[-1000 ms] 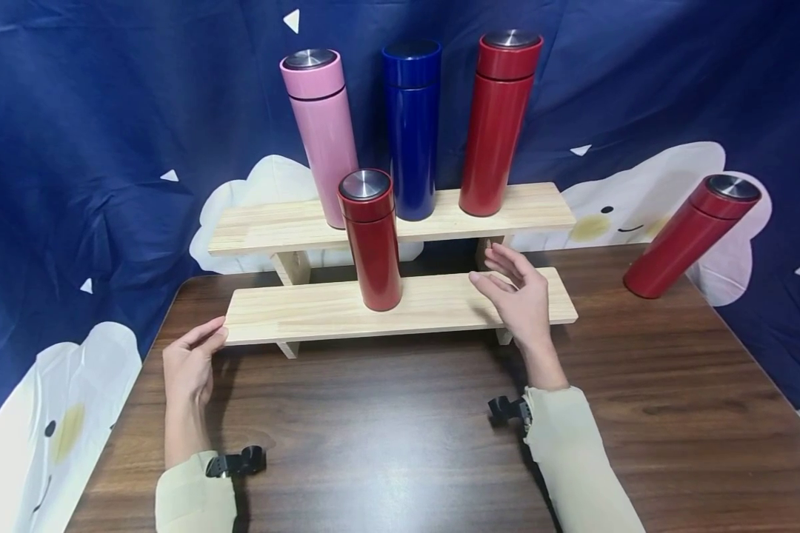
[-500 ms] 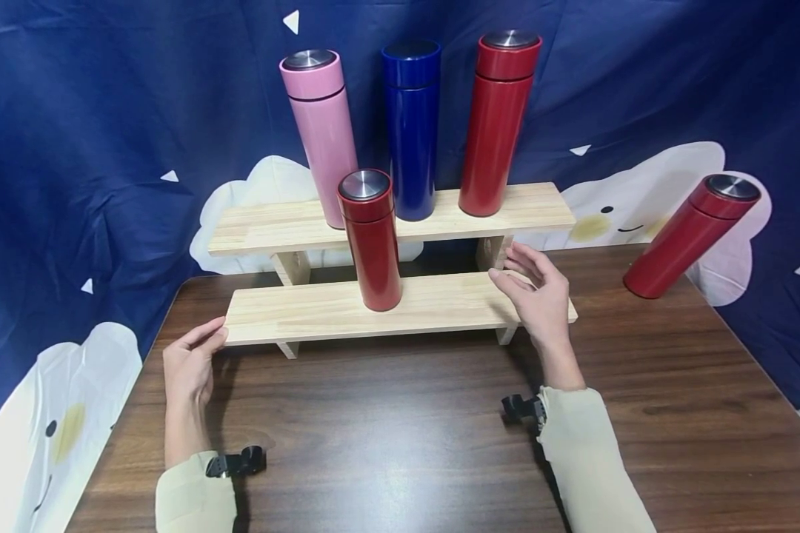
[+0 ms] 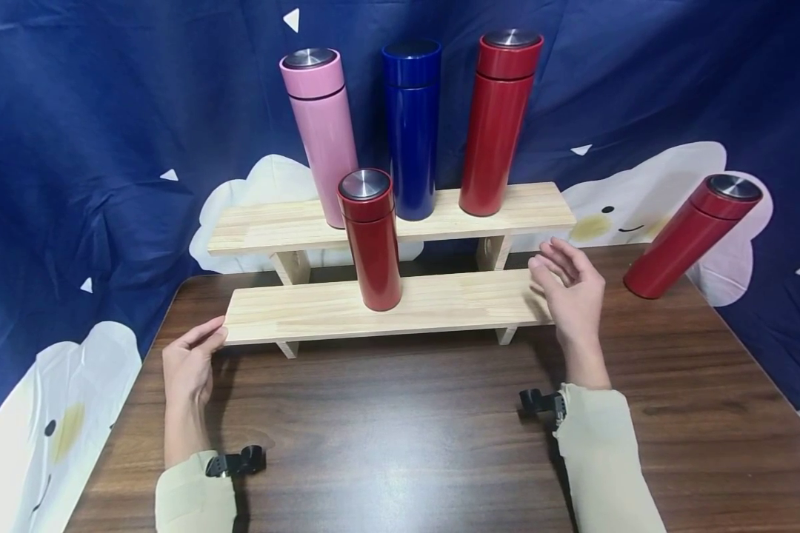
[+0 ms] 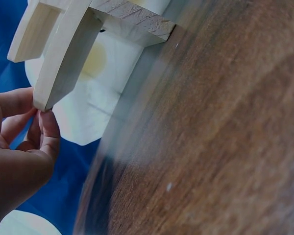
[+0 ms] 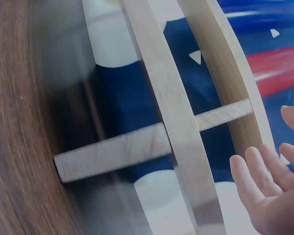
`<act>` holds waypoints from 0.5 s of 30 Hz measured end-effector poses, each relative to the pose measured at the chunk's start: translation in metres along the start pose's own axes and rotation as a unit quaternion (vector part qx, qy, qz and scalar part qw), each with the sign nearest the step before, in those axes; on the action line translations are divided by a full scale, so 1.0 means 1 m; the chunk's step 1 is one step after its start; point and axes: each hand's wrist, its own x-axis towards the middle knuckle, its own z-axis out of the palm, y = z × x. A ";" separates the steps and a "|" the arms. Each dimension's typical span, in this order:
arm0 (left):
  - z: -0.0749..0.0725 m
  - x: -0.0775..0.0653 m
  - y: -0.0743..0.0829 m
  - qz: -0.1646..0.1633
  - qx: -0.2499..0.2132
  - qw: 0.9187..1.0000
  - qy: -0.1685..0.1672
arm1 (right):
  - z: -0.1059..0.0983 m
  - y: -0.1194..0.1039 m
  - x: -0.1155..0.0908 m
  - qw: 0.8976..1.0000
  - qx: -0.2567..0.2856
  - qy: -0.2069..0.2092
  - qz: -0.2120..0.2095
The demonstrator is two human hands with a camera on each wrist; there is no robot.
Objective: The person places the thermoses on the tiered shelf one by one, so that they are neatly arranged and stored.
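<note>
A two-tier wooden shelf (image 3: pixel 453 302) stands on the table. My left hand (image 3: pixel 188 363) pinches the left end of its lower board between thumb and fingers; the left wrist view shows the fingertips at the board's corner (image 4: pixel 51 90). Over the right end of that board hovers my right hand (image 3: pixel 573 303), fingers loosely bent and holding nothing. One red thermos (image 3: pixel 376 255) stands upright on the lower board. Along the upper board are a pink thermos (image 3: pixel 323 141), a blue thermos (image 3: pixel 411 141) and another red thermos (image 3: pixel 500 133).
A further red thermos (image 3: pixel 690 237) stands on the brown table (image 3: pixel 387 444), right of the shelf. Behind everything hangs a dark blue curtain (image 3: pixel 140 89) with cloud prints. Both wrists carry a black camera mount (image 3: pixel 236 463).
My right hand has moved right along the lower board, from inside its right portion to its right end. The left hand, shelf and thermoses have stayed put.
</note>
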 end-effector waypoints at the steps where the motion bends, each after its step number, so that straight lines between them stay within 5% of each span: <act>1: 0.000 0.000 0.000 0.000 -0.001 1.000 0.000 | -0.002 0.000 0.001 1.000 0.009 0.005 0.000; 15: 0.000 0.000 0.000 0.000 -0.003 1.000 -0.001 | -0.039 -0.005 0.017 0.996 0.045 0.077 0.004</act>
